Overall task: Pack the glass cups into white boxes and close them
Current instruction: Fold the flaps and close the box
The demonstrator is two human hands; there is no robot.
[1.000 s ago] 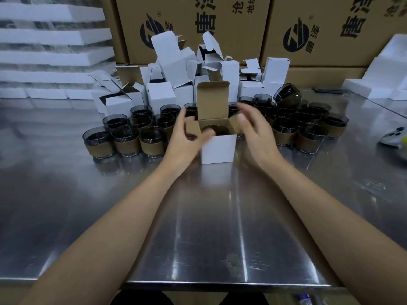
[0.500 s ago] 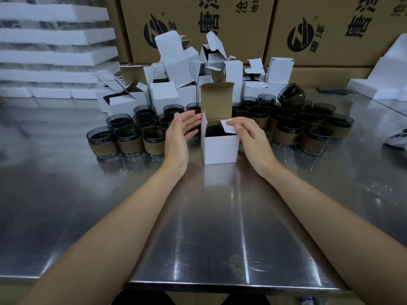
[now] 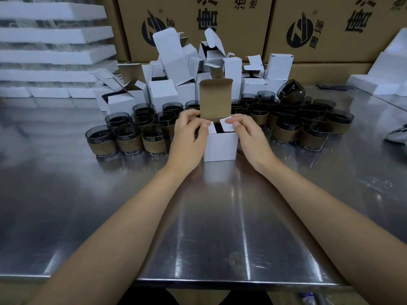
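A small white box (image 3: 220,146) stands on the steel table (image 3: 209,216) in front of me. Its brown-lined top lid (image 3: 215,99) stands upright at the back. My left hand (image 3: 189,137) grips the box's left side and its thumb presses the left side flap inward. My right hand (image 3: 251,135) holds the right side and its thumb presses the right flap down. A dark gap shows between the two flaps; the cup inside is mostly hidden. Smoky glass cups with brown sleeves (image 3: 128,137) stand in rows on the left and more cups (image 3: 286,128) on the right.
A heap of open empty white boxes (image 3: 174,62) lies behind the cups. One cup (image 3: 290,91) lies tilted on top of the right group. Brown cartons (image 3: 220,23) line the back, white foam sheets (image 3: 55,36) stack at the left, foam blocks (image 3: 387,73) at the right.
Both hands closed in on the box. The right flap was folded down first, then the left hand came onto the left side and folded its flap inward too.
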